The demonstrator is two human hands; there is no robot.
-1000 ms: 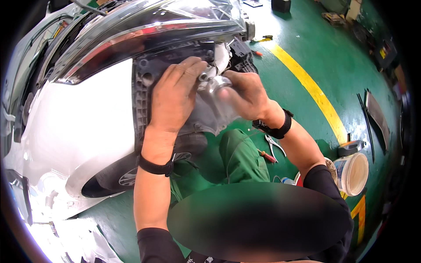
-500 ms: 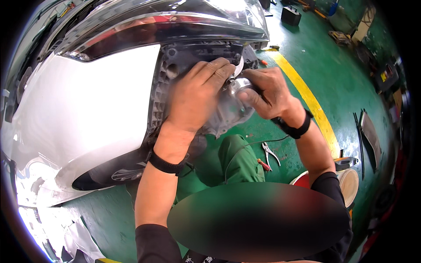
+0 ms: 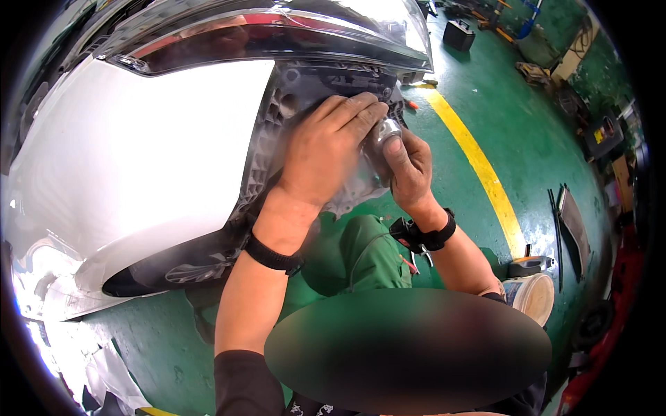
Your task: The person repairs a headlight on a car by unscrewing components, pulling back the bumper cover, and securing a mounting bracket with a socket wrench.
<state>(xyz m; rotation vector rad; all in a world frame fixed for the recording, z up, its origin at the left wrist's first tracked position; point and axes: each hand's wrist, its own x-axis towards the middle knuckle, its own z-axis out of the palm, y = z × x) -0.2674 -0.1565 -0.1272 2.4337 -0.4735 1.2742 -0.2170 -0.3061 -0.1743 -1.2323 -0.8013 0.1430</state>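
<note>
My left hand (image 3: 322, 152) reaches into the exposed front corner of a white car, below the headlight (image 3: 208, 48). Its fingers are bent and pressed together over the grey plastic structure (image 3: 286, 105); whatever they grip is hidden beneath them. Close beside its fingertips, my right hand (image 3: 414, 166) has its thumb and fingers around a shiny silver rounded metal piece (image 3: 388, 130). The thumb lies on the side of this piece, whose lower part is covered by the hand. Behind both hands hangs a greyish translucent part (image 3: 357, 197), partly hidden.
The white fender (image 3: 152, 152) and front wheel (image 3: 201, 270) lie to the left. Pliers (image 3: 420, 262) are on the green floor past my knee. A bucket (image 3: 531, 298) with a power tool (image 3: 531, 265) on it stands at right. A yellow line (image 3: 479, 166) crosses the floor.
My right hand has turned and lowered its wrist, with its thumb now upright along the silver piece. The view has shifted slightly; my left hand keeps its place on the car.
</note>
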